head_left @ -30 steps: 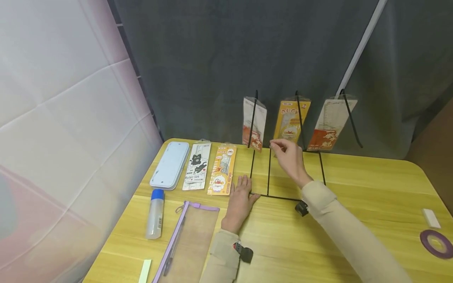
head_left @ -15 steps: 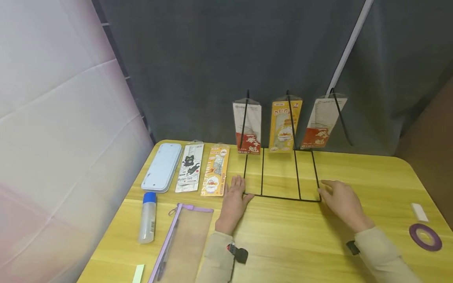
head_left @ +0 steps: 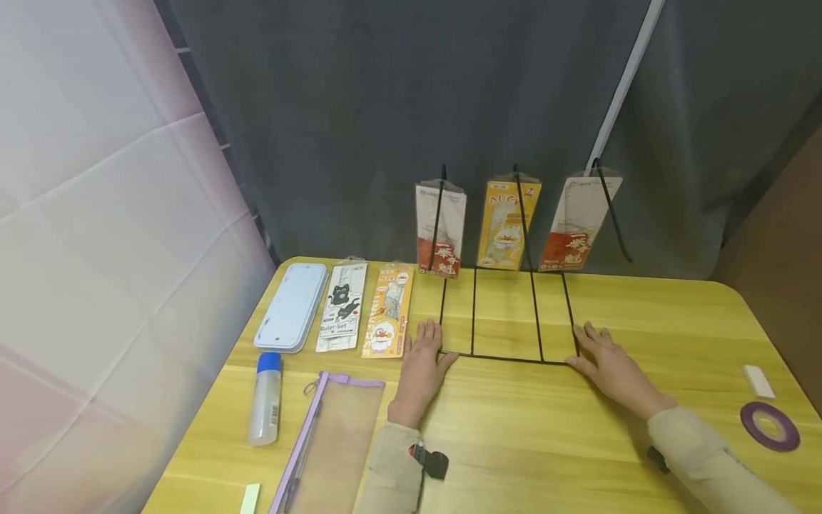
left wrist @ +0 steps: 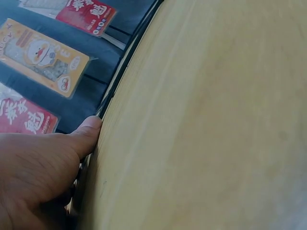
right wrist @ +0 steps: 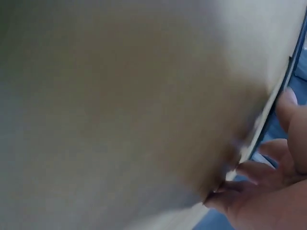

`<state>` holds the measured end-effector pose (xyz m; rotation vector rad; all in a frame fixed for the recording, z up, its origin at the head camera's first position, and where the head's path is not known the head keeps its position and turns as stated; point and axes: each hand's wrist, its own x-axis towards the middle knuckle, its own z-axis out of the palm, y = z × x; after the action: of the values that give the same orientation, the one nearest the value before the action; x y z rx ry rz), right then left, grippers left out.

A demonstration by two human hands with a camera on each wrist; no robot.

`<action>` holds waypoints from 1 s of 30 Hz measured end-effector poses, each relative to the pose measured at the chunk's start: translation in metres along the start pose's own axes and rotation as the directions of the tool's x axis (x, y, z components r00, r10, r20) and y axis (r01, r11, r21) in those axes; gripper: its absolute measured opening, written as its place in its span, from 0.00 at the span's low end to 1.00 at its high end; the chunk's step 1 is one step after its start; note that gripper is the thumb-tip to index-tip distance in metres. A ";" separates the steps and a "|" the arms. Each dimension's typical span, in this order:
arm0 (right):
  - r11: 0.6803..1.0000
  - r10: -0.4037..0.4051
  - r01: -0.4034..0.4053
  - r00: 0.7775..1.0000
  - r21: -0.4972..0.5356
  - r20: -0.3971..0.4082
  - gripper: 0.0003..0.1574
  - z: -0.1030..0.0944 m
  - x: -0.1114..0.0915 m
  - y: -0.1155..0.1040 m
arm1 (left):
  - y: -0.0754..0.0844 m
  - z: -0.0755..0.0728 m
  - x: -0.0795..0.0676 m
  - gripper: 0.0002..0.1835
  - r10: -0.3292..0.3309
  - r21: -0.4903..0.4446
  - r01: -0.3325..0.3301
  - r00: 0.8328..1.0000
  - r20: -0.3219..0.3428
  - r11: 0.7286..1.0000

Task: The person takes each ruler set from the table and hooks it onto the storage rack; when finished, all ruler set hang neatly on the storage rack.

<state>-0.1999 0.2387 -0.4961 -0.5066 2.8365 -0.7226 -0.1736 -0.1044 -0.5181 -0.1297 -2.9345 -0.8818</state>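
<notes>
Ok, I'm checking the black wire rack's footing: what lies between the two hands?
In the head view, the rack's base frame, with yellow wood-grain tabletop showing through it, lies between left hand and right hand.

We get soft, even light on the table [head_left: 514,435] and a dim curtain [head_left: 359,107] behind. Our right wrist view is blurred, with shadow beside the right hand [right wrist: 283,197]; the left wrist view looks brighter, slightly soft.
</notes>
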 end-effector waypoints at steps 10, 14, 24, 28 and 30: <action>0.999 0.026 -0.026 1.000 -0.018 -0.014 0.43 0.003 0.001 -0.005 | 0.001 0.000 0.000 0.38 -0.001 0.007 0.001 1.000 -0.004 1.000; 0.999 0.019 -0.020 0.999 -0.036 -0.028 0.42 0.004 0.001 -0.005 | 0.001 0.000 0.000 0.37 0.008 0.017 -0.008 1.000 -0.014 1.000; 1.000 -0.002 0.001 1.000 -0.014 -0.020 0.44 0.005 0.000 -0.001 | 0.007 -0.005 -0.001 0.36 0.010 0.075 -0.011 1.000 0.016 0.997; 0.999 -0.020 0.019 0.999 -0.028 -0.034 0.43 0.005 0.001 0.000 | 0.007 -0.006 0.000 0.36 0.021 0.092 -0.022 1.000 0.016 0.995; 0.999 -0.021 0.020 0.999 -0.029 -0.032 0.43 0.004 0.001 0.000 | 0.008 -0.006 0.000 0.36 0.021 0.086 -0.022 1.000 0.018 0.996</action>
<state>-0.2002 0.2364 -0.5000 -0.5341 2.8799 -0.7014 -0.1721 -0.1014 -0.5089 -0.1642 -2.9754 -0.7531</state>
